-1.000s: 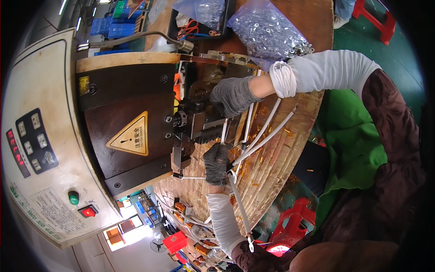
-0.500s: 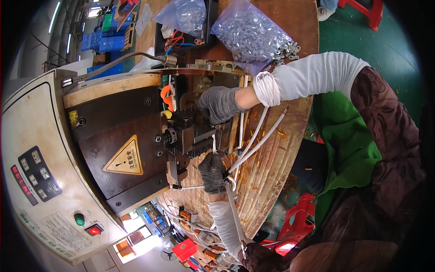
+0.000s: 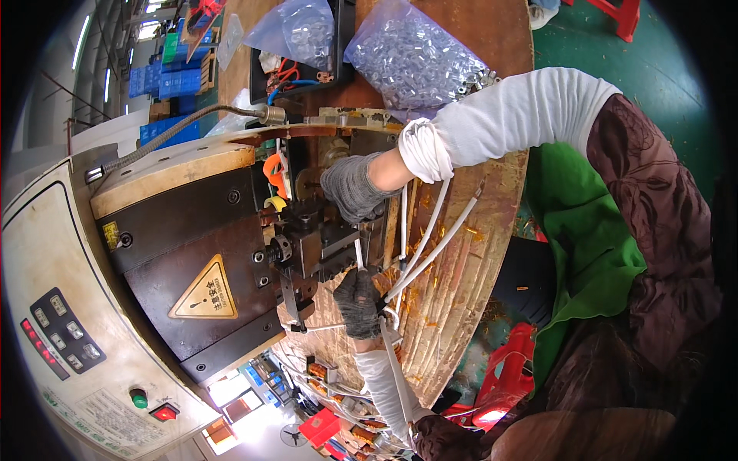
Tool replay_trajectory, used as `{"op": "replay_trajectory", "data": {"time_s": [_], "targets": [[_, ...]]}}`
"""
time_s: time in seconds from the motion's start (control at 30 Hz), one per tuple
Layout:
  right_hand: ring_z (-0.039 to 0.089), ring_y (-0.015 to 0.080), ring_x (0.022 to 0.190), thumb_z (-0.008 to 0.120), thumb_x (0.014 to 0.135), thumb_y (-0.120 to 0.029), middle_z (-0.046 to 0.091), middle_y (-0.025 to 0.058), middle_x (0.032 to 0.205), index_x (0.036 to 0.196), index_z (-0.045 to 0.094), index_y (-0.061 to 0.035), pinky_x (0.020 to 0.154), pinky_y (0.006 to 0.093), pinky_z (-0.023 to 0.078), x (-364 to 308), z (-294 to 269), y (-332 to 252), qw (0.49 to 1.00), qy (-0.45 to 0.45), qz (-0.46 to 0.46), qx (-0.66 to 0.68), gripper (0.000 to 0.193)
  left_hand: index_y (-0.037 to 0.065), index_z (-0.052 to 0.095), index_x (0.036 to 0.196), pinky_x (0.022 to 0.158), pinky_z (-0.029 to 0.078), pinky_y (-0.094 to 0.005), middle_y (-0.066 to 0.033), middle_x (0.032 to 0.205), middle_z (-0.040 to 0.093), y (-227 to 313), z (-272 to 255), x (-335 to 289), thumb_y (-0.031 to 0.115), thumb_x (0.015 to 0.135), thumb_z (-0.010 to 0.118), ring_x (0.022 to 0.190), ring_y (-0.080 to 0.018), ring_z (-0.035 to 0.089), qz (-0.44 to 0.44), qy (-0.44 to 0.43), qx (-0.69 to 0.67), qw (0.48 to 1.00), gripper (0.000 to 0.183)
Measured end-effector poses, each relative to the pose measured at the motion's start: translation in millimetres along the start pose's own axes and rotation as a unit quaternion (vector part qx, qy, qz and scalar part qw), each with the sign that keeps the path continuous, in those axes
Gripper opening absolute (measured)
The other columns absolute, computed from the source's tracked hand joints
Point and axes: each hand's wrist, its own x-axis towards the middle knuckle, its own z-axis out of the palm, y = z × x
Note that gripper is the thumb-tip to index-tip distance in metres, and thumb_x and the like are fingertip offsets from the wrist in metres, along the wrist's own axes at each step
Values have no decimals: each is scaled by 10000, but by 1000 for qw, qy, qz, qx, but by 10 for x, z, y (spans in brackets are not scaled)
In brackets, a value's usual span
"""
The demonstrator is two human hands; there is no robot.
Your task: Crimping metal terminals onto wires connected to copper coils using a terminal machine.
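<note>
Fingers of the left hand [image 3: 357, 303] clamp a white cable [image 3: 359, 253]; the right hand's [image 3: 355, 188] I cannot tell. My view has shifted, but the cable stays at the machine [image 3: 177, 234].

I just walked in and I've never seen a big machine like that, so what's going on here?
A person is working at a big beige and black metal machine. Their grey-gloved left hand grips a thin white cable, its end pointing toward the machine. Their grey-gloved right hand is beside the machine's metal parts, but whether it holds anything is hidden. Other long white cables lie over the brown wooden table. A see-through bluish plastic bag holds many small silvery metal pieces.
</note>
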Motion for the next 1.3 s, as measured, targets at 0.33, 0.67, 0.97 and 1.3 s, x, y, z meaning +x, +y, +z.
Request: {"op": "replay_trajectory", "data": {"time_s": [0.33,0.67,0.97,1.3], "targets": [[580,211,658,641,705,-252,660,31,782,808,684,-66,613,320,476,-169,-398,-207,992,-62,-47,-102,217,3,588,790,380,241,-229,46,485,393,-41,12,8,211,878,528,406,-49,344,34,19,13,999,234],[609,176,741,641,722,-215,670,-29,841,871,700,-157,652,308,480,-80,-317,-147,980,-88,-68,-166,170,56,505,687,378,251,-232,42,481,395,-81,31,39,184,883,518,409,-50,360,63,22,24,997,235],[589,156,710,671,691,-174,667,-51,837,816,712,-180,637,308,466,131,-176,-63,983,-97,-52,-148,132,41,523,681,373,251,-238,29,479,413,-61,30,21,215,889,516,402,-61,364,48,20,36,998,271],[580,138,671,688,671,-174,661,-70,764,755,711,-177,625,284,457,124,-177,-12,993,-116,-18,6,87,14,584,768,377,254,-234,33,485,412,-45,36,5,214,881,528,405,-59,359,40,28,13,999,237]]}}
